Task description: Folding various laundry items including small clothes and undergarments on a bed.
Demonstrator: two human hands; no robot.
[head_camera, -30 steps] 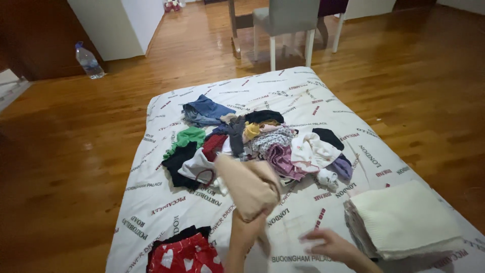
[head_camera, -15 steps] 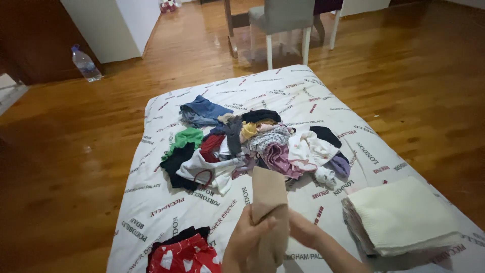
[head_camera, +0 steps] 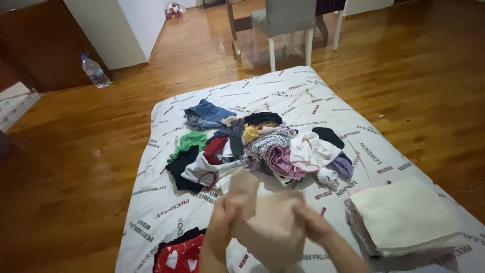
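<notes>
Both hands grip 1 beige garment (head_camera: 265, 225), held up above the near end of the printed white sheet (head_camera: 323, 101) that covers the mattress on the floor. The left hand (head_camera: 222, 222) is closed on the garment's left upper corner, fingers curled into the cloth; the right hand (head_camera: 313, 225) pinches its right edge, so the fabric is stretched between them. Beyond the garment, at the middle of the sheet, lies a mixed pile of clothes (head_camera: 257, 146) (blue denim, green, black, pink and patterned pieces among them). On the sheet's near right corner sits a stack of cream folded cloth (head_camera: 404, 217). At the sheet's near left edge lies a red item with white hearts (head_camera: 179, 255). Past the sheet's far end stands a grey chair (head_camera: 283, 25), and well off its far left corner, a clear water bottle (head_camera: 94, 71) on the wooden floor (head_camera: 76, 151).
</notes>
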